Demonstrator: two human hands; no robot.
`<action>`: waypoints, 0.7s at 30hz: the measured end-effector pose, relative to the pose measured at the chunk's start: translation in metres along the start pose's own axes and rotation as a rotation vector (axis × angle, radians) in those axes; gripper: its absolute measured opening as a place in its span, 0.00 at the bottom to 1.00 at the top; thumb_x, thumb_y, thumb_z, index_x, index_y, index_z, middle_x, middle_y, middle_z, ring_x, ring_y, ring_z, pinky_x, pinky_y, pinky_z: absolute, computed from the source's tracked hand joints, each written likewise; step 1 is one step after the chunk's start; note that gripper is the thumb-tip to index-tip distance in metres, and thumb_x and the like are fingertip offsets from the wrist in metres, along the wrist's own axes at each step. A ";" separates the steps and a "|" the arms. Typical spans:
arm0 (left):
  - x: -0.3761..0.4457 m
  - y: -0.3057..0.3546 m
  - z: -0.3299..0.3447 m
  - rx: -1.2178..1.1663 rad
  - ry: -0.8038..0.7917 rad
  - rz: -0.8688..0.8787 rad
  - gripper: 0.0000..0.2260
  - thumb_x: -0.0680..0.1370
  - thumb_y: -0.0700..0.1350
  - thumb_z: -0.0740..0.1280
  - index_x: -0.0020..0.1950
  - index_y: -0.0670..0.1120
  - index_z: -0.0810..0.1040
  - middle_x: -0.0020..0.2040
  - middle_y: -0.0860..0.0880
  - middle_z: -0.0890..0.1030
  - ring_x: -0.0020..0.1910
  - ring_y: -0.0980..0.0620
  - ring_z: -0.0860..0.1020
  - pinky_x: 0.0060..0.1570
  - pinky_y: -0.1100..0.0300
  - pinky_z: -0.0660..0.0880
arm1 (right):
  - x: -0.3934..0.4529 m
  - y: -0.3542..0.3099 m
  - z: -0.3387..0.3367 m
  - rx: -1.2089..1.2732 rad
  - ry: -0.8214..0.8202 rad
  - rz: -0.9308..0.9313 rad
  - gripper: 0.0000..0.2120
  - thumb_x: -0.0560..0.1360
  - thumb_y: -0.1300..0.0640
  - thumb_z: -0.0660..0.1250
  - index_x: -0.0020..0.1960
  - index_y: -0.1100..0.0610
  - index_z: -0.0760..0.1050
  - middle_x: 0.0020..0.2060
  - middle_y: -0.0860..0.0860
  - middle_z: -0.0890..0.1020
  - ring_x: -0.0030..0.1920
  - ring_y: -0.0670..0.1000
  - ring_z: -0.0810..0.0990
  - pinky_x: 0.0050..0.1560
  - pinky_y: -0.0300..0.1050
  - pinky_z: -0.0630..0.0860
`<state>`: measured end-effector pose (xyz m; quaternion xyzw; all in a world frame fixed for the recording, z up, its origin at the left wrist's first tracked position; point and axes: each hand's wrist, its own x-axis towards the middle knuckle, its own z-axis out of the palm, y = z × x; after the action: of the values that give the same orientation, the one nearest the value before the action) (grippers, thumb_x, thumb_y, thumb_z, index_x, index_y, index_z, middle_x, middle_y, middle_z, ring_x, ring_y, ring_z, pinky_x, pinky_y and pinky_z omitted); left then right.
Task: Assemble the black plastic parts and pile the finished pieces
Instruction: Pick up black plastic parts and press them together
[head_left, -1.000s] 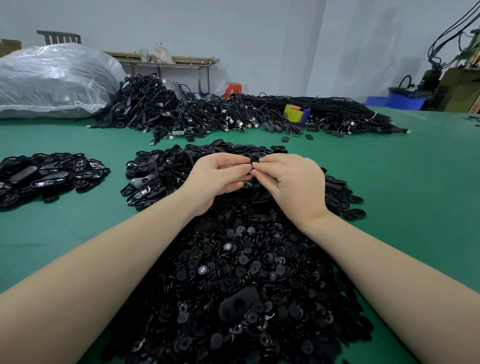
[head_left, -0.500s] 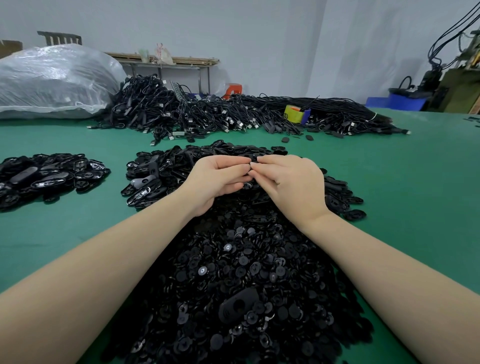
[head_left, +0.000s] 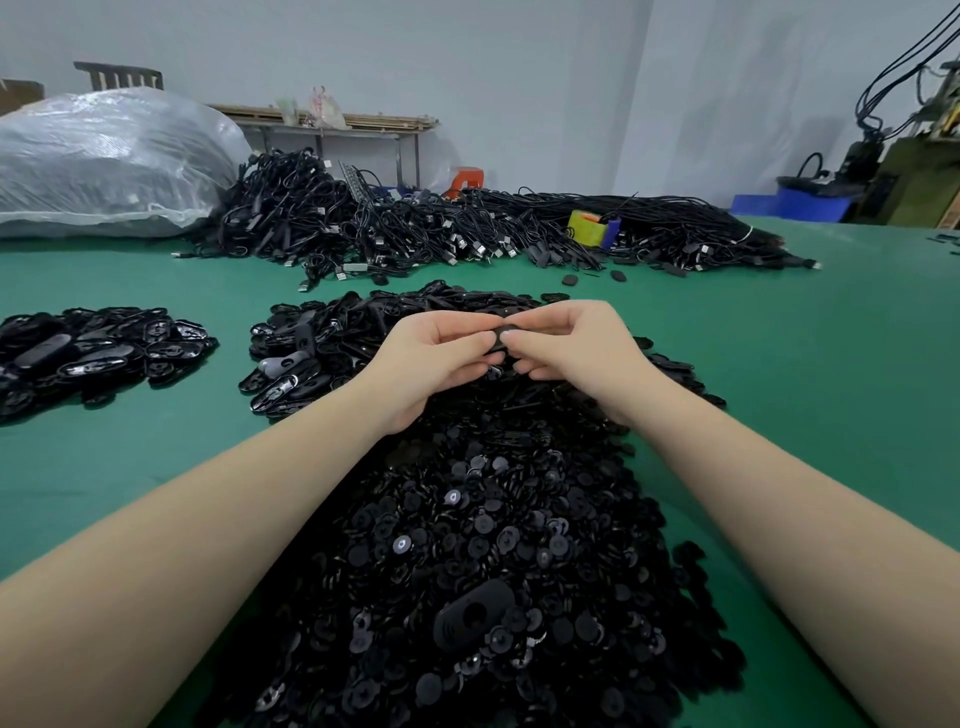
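Nothing readable is showing anywhere: no lettering on the black part (head_left: 503, 336) pinched between the fingers (head_left: 524, 340), and the tape roll (head_left: 586, 227) far beyond them is showing only blurred marks, too small to read.

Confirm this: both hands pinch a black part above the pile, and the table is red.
Wrong on the colour only. The head view shows the table is green. Both the left hand and right hand do pinch a black part above the pile.
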<state>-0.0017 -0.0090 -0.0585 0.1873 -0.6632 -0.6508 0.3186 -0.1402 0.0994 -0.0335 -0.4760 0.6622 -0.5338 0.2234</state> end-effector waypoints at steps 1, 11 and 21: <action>0.000 0.000 0.000 0.010 -0.002 0.005 0.09 0.80 0.37 0.67 0.52 0.51 0.83 0.46 0.52 0.87 0.46 0.58 0.84 0.43 0.68 0.78 | -0.001 0.001 0.000 0.041 0.005 0.020 0.06 0.74 0.59 0.74 0.50 0.52 0.81 0.39 0.50 0.86 0.39 0.46 0.85 0.43 0.39 0.82; -0.002 0.000 0.002 0.074 0.006 0.036 0.09 0.80 0.36 0.67 0.53 0.49 0.81 0.43 0.53 0.87 0.44 0.57 0.84 0.44 0.67 0.79 | -0.002 0.002 0.003 0.127 0.008 0.069 0.05 0.74 0.62 0.72 0.48 0.54 0.82 0.38 0.51 0.87 0.41 0.48 0.86 0.43 0.38 0.81; -0.002 0.003 0.003 0.192 0.015 0.094 0.12 0.80 0.35 0.67 0.49 0.53 0.83 0.42 0.54 0.87 0.45 0.57 0.85 0.45 0.67 0.79 | -0.001 0.002 0.003 0.098 0.037 0.076 0.04 0.73 0.61 0.73 0.44 0.53 0.82 0.35 0.50 0.86 0.39 0.47 0.86 0.37 0.36 0.79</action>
<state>-0.0014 -0.0048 -0.0556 0.1905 -0.7282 -0.5670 0.3345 -0.1379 0.0990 -0.0369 -0.4292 0.6567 -0.5656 0.2543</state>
